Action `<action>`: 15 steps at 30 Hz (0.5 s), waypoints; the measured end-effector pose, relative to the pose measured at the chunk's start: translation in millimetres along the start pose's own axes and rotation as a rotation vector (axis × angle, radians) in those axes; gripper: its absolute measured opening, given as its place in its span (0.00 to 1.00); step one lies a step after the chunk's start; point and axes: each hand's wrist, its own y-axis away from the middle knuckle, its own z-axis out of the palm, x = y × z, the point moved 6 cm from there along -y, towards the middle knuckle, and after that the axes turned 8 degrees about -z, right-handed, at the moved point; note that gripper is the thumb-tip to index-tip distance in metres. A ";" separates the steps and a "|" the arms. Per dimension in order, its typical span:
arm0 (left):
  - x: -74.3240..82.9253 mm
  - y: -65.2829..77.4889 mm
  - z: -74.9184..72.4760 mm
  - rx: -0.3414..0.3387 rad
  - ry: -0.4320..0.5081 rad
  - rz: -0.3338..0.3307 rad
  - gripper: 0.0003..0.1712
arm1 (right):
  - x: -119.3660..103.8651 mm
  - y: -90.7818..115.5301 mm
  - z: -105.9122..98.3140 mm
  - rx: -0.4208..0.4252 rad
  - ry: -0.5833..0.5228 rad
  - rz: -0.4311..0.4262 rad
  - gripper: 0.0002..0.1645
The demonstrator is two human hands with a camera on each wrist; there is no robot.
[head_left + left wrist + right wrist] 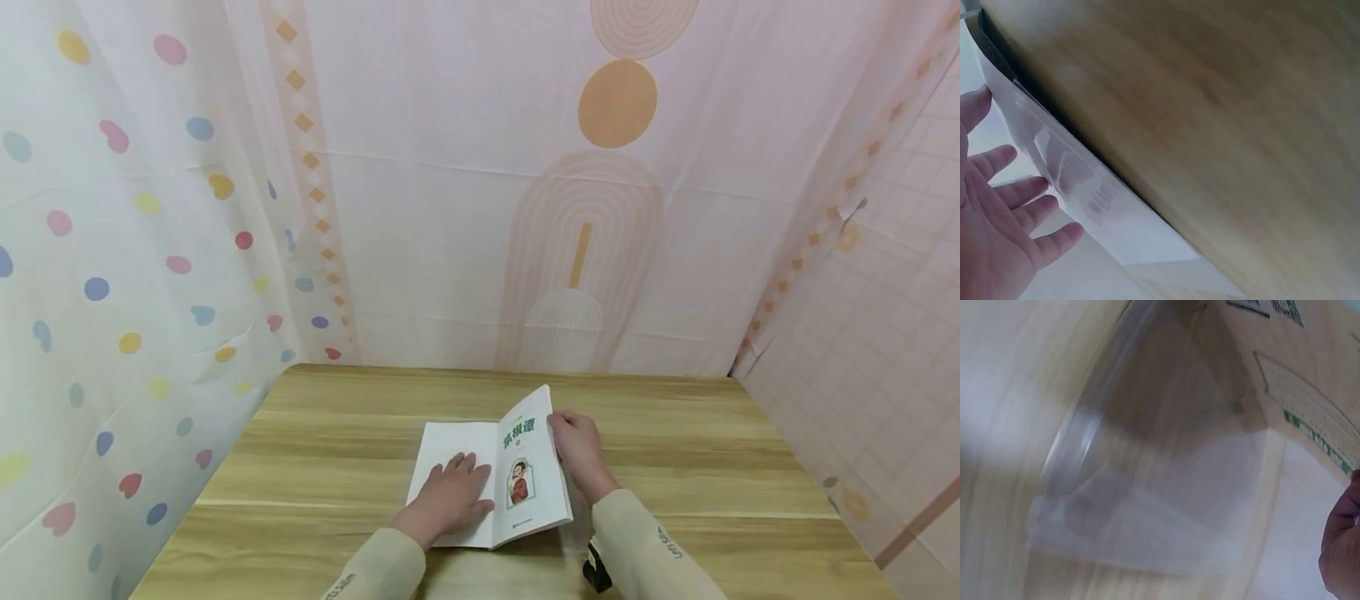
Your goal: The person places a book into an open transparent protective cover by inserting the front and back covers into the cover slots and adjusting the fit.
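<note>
An open book (553,487) lies on the table, its right half lifted at a slant and showing a title page with green characters and a small figure in red. My left hand (447,497) rests on the blank left page with fingers spread. In the left wrist view, glossy clear film (1094,181) runs along the book's edge beside those fingers. The book's raised right edge is pinched by my right hand (579,448). From the right wrist, the tan printed back cover (1310,369) shows, with a clear plastic sheet (1147,515) spread below it.
The wood-grain table (337,400) extends around the book. Behind it hangs a patterned curtain (435,250), with a dotted one (150,225) on the left and a checked one (900,333) on the right. Something black (596,573) sits by the right sleeve.
</note>
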 end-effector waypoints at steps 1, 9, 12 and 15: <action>0.4 -0.1 -0.5 0.018 -0.014 0.007 0.33 | -1.7 0.4 1.8 -0.003 -0.012 -0.003 0.23; 3.3 -2.6 -4.9 0.130 -0.073 0.073 0.22 | -8.4 3.9 17.1 -0.058 -0.125 -0.012 0.24; 4.2 -2.0 -5.6 0.136 -0.073 0.094 0.21 | -8.8 4.4 22.2 -0.085 -0.161 -0.010 0.25; 5.2 -0.5 -6.8 0.130 -0.070 0.108 0.21 | -9.2 5.4 26.2 -0.114 -0.184 -0.009 0.25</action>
